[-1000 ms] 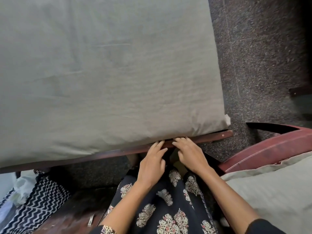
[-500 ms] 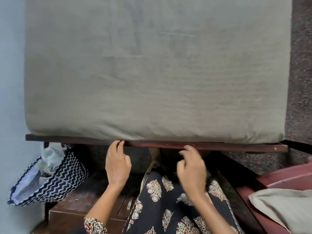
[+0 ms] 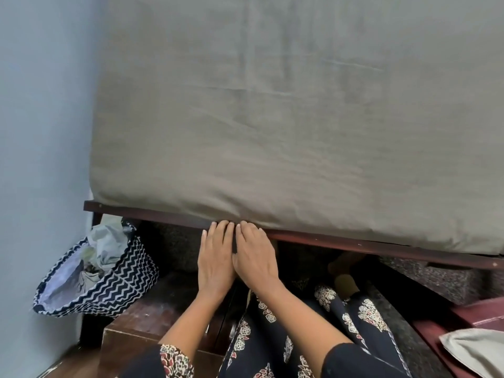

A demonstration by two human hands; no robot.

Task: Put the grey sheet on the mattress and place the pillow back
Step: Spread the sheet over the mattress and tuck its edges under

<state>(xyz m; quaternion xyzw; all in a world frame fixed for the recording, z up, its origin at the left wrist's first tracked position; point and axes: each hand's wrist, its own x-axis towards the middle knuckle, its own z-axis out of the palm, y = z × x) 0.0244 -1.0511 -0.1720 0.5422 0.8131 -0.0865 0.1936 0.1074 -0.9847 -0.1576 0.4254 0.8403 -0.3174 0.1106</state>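
Hands, apart half a second ago, now lie side by side at 6 o'clock: left hand [image 3: 215, 261] and right hand [image 3: 255, 259], fingers straight, gripping nothing, tips pressing the grey sheet [image 3: 300, 118] edge against the bed frame [image 3: 354, 242]. Tucking looks nearly finished; the pillow [image 3: 474, 347] waits at 4 o'clock.

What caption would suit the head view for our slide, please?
Left hand and right hand, side by side, touch the edge of the grey sheet at the bed frame.
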